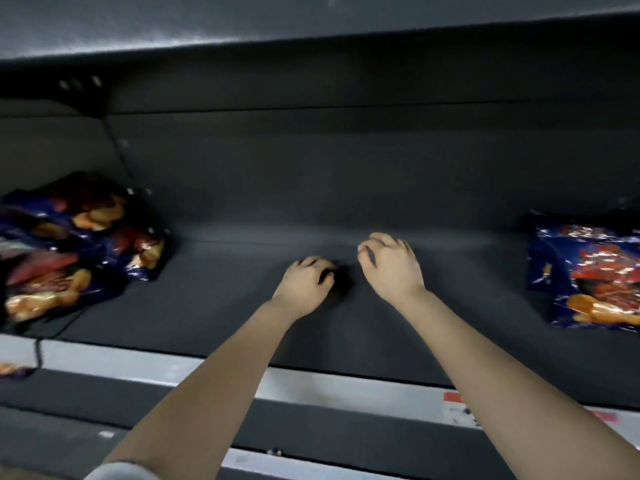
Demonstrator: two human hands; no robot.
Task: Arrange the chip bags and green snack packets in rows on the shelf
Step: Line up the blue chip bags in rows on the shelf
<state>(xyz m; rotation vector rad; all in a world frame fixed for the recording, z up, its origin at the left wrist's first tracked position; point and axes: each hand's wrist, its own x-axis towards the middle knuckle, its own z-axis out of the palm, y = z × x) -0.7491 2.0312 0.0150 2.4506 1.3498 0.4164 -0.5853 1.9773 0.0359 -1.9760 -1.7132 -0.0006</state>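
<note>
Both my hands reach into the dark shelf (346,202) and hold nothing. My left hand (304,285) hovers over the shelf floor with its fingers loosely curled downward. My right hand (391,265) sits a little further back, fingers also loosely bent. Several dark blue chip bags (79,237) lie heaped at the left end of the shelf. Another dark blue chip bag (588,271) lies flat at the right end. No green snack packets are in view.
The upper shelf's edge (311,39) overhangs the space. A grey price rail (311,382) with a red and white label (460,410) runs along the shelf front. A black cord (38,351) hangs over the front left. A bag corner (10,370) shows below.
</note>
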